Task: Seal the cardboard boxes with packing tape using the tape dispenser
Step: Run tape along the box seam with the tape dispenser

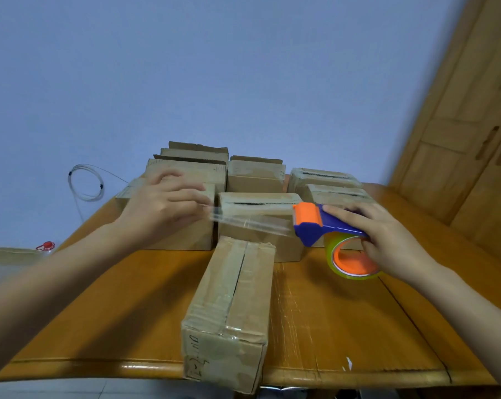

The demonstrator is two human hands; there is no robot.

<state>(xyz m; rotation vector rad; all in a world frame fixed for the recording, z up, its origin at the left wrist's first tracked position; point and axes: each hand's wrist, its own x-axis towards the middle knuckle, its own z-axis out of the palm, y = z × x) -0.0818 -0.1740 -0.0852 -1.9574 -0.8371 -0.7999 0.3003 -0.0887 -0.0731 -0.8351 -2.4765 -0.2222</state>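
A long cardboard box (232, 306) lies on the wooden table (344, 326), reaching from the front edge toward the middle, its top seam running lengthwise. Above its far end my right hand (387, 240) grips the blue and orange tape dispenser (324, 226) with its yellowish tape roll (350, 260). A clear strip of tape (252, 220) stretches leftward from the dispenser. My left hand (163, 205) pinches the free end of that strip in the air.
Several more cardboard boxes (257, 203) stand in rows at the back of the table, some with open flaps. A coil of clear tubing (85, 182) hangs on the blue wall. A red-capped bottle (46, 246) sits at the left; a wooden door (468, 110) is at the right.
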